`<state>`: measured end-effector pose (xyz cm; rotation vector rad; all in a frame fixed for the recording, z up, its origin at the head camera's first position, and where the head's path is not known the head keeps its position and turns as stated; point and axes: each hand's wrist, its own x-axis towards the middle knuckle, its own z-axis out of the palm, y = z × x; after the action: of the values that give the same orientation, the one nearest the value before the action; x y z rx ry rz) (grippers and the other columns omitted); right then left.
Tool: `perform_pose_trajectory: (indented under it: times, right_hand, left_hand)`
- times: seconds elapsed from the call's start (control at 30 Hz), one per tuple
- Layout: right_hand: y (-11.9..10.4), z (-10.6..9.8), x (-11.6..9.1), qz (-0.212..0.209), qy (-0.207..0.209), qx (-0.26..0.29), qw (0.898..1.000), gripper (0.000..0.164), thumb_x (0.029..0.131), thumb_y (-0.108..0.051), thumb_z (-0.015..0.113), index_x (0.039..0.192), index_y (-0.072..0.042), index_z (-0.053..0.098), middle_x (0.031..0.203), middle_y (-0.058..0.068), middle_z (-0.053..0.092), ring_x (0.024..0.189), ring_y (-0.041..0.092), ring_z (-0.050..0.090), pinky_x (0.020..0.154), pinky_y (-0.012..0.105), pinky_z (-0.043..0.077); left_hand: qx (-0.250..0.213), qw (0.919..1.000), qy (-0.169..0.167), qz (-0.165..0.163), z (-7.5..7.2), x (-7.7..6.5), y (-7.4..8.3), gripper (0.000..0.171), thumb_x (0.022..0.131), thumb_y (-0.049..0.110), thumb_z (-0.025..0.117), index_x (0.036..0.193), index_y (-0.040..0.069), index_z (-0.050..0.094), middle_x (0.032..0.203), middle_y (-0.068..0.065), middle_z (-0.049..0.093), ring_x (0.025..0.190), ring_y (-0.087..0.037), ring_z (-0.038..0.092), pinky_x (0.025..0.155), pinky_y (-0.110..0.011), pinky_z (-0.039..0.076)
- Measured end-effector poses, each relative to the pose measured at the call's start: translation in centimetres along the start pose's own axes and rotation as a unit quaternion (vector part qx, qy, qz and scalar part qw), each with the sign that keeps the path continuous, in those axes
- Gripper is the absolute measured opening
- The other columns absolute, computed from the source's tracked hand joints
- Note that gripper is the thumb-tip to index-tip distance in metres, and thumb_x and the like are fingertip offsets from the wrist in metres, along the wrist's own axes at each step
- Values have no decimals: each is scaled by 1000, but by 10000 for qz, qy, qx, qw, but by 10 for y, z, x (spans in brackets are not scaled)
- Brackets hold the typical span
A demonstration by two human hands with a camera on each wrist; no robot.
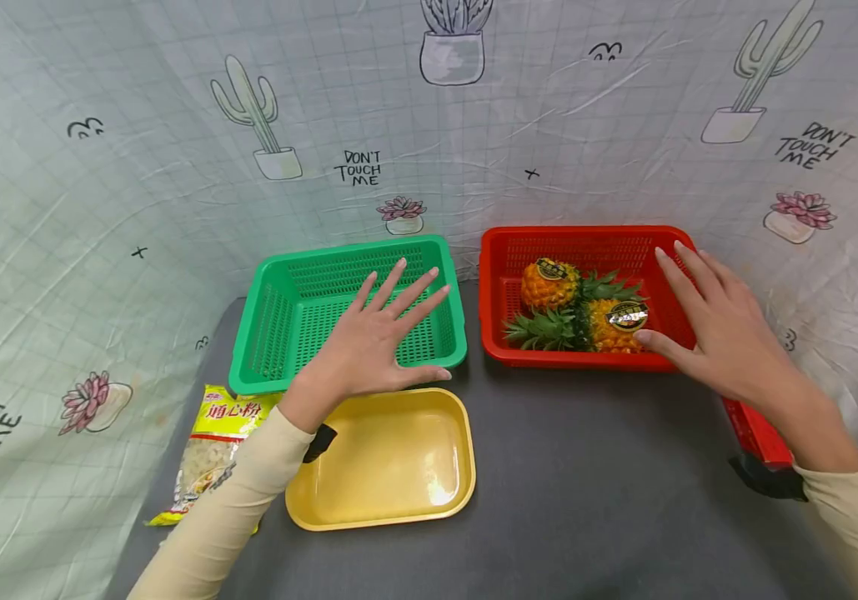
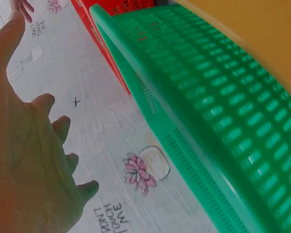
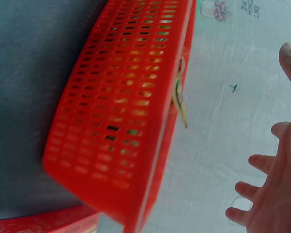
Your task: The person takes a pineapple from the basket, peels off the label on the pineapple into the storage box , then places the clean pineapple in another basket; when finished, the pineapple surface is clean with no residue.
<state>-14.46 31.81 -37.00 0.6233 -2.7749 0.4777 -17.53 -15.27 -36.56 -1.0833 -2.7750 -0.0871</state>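
Beneath the splayed, empty left hand, a green basket; beside the spread, empty right hand, pineapples.

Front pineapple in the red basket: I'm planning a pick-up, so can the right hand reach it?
Probably yes: the right hand is empty and spread near the right end of the red basket, whose open top leaves the front pineapple exposed.

The surface bears: green basket, ten o'clock; red basket, one; yellow tray and packet, nine; red item, three.
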Motion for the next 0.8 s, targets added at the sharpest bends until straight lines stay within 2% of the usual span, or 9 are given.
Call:
perform_pose_trajectory:
  times: [0.2, 0.47, 0.63, 0.8]
  right_hand:
    - [8, 2, -11, 213, 81, 100, 9997, 105, 92, -47, 77, 172, -21, 14, 174, 15, 15, 153, 49, 17, 116, 75, 11]
    - [15, 5, -20, 365, 122, 238, 9990, 105, 93, -46, 77, 172, -24, 12, 173, 18, 15, 153, 51, 16, 117, 74, 8]
    - [21, 7, -25, 549, 120, 414, 9976, 101, 96, -42, 75, 172, -24, 12, 173, 19, 15, 151, 53, 17, 116, 76, 8]
    - [29, 14, -33, 716, 121, 506, 9961, 98, 97, -39, 73, 172, -18, 13, 171, 24, 15, 148, 57, 19, 115, 77, 11]
  left_hand:
    - [-49, 9999, -32, 108, 5, 3, 6, 107, 88, 88, 51, 172, 30, 17, 177, 4, 5, 160, -32, -8, 124, -59, 1]
    - [-70, 9999, -60, 138, 13, 8, 14, 106, 89, 88, 51, 172, 32, 15, 177, 4, 8, 161, -33, -4, 124, -59, 2]
    - [-187, 9994, -50, 271, 19, 20, 23, 106, 89, 88, 50, 172, 31, 15, 177, 4, 7, 160, -31, -7, 124, -59, 5]
    - [-269, 9986, -229, 383, 27, 38, 39, 107, 90, 88, 49, 172, 31, 11, 177, 1, 6, 160, -30, -11, 125, -55, 6]
